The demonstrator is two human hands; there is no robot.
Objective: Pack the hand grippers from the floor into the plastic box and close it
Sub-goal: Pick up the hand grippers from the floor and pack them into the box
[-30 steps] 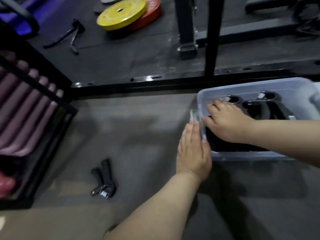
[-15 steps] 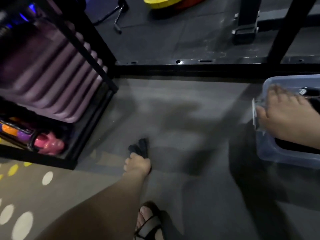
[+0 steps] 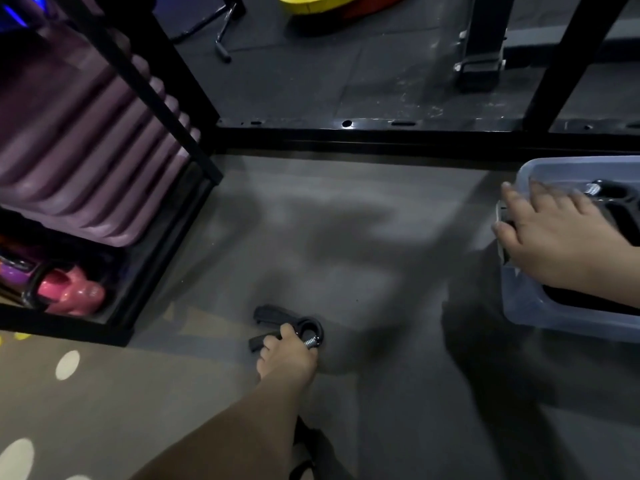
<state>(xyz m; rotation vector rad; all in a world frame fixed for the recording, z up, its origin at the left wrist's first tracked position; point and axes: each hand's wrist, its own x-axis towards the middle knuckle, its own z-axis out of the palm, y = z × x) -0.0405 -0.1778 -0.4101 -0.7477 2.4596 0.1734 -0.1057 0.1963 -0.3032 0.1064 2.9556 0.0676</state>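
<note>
Well left of the plastic box (image 3: 561,323), low at the grey floor (image 3: 346,237), the left hand (image 3: 287,360) has its fingers curled round a black hand gripper (image 3: 273,315), clamped on the lower handle beside the steel spring; whether the gripper touches the floor cannot be told. Over the box's left rim lies the right hand (image 3: 557,237), fingers straight and slightly spread, blurred. Inside the box, past that hand, lie more hand grippers (image 3: 613,199). Far left of the box stands a black rack (image 3: 162,88) holding purple mats (image 3: 79,150) and a pink weight (image 3: 74,294).
</note>
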